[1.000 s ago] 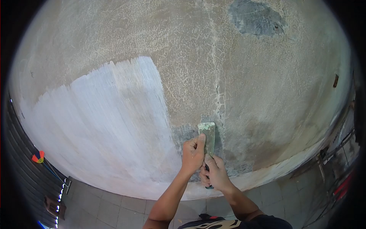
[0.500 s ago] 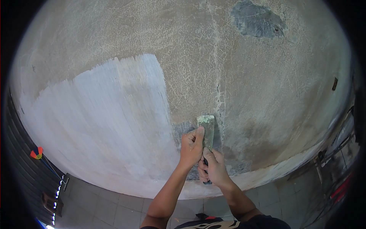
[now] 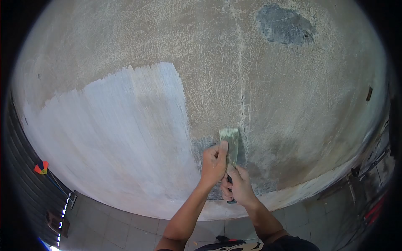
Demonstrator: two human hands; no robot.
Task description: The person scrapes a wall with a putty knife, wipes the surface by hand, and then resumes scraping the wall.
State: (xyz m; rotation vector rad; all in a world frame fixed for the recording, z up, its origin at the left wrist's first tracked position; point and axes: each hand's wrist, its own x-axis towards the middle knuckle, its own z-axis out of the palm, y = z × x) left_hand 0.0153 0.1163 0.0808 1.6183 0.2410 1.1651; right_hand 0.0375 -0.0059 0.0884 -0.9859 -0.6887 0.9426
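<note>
A putty knife [image 3: 233, 146] points up the wall, pale residue along its broad blade edge. My right hand [image 3: 240, 184] is wrapped round its dark handle, low on the tool. Pressed against the left side of the blade is the thumb of my left hand [image 3: 215, 162], its other fingers curled in behind. The blade lies close over the weathered wall [image 3: 213, 92], beside a vertical crack [image 3: 242, 102]. Around my hands the wall has a dark grey patch [image 3: 203, 144]. Left of them spreads a white painted area [image 3: 138, 125] with brushed edges.
Another dark grey patch [image 3: 285, 24] sits high on the right of the wall. Grey floor tiles [image 3: 113, 221] run along its foot. A corrugated metal panel [image 3: 25, 167] and an orange-and-blue fan-shaped item [image 3: 41, 167] are at left. Red and dark items [image 3: 374, 209] stand at right.
My hands and the putty knife appear slightly further right and lower; the whole wall has shifted the same way in view. My grip on the tool is unchanged.
</note>
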